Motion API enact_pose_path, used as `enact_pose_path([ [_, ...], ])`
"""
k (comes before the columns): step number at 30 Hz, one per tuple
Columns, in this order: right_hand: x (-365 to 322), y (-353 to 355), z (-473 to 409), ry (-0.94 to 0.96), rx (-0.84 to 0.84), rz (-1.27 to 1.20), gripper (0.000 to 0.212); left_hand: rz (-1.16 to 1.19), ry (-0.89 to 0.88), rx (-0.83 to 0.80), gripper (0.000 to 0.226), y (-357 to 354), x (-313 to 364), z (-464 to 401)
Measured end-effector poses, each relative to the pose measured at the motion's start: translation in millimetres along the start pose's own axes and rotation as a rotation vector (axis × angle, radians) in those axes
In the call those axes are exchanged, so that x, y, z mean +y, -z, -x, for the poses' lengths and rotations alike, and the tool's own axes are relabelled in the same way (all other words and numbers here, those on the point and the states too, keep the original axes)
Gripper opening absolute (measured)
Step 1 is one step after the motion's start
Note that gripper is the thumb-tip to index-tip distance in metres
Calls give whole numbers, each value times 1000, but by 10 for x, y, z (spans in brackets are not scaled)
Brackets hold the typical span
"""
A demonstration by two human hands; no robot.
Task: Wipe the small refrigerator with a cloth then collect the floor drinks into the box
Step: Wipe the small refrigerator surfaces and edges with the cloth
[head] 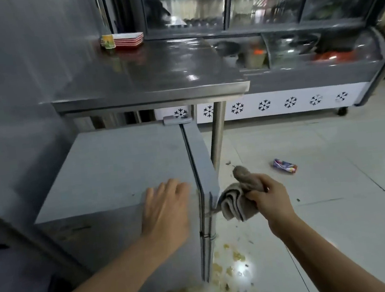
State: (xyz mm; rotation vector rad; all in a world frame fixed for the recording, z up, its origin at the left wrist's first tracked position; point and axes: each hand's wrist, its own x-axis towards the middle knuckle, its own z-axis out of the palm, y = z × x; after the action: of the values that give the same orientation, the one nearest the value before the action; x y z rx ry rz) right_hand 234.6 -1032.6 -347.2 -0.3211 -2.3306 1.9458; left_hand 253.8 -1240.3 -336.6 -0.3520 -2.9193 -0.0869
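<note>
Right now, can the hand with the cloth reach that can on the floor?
Probably not yet. The right hand grips the cloth beside the small refrigerator, and the can lies farther off on bare floor tiles. Nothing blocks it.

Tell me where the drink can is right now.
The drink can lies on its side on the floor tiles, right of the small refrigerator and beyond the cloth.

Small grey box-shaped refrigerator stood shut under a table; crumpled grey-brown cloth hung beside its door; crushed colourful drink can lay sideways on floor.
</note>
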Motion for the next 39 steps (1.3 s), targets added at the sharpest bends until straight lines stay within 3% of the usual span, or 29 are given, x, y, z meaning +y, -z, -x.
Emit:
enact_pose_path([
  [3, -196, 329, 169, -54, -36, 102, 48, -27, -11, -118, 52, 282, 98, -1],
  [9, -676, 1012, 446, -153, -122, 273, 53, -38, -6, -254, 55, 966, 576, -88],
  [14, -1077, 1556, 479, -130, -247, 418, 48, 2, 43, -255, 52, 1430, 1011, -241],
  [21, -1575, 2074, 275, -143, -191, 355, 55, 83, 159, -246, 51, 1795, 1435, -496],
  [29, -1791, 2165, -518, -120, -231, 346, 55, 91, 306, -285, 53, 1795, 1543, -989],
  [34, -1816, 1992, -1248, -86, -337, 385, 59, 139, 425, -246, 44, 1533, 1428, -1464],
  [39, -1795, 1841, -1888, -75, -491, 438, 58, 148, 580, -309, 52, 1284, 1343, -1768],
])
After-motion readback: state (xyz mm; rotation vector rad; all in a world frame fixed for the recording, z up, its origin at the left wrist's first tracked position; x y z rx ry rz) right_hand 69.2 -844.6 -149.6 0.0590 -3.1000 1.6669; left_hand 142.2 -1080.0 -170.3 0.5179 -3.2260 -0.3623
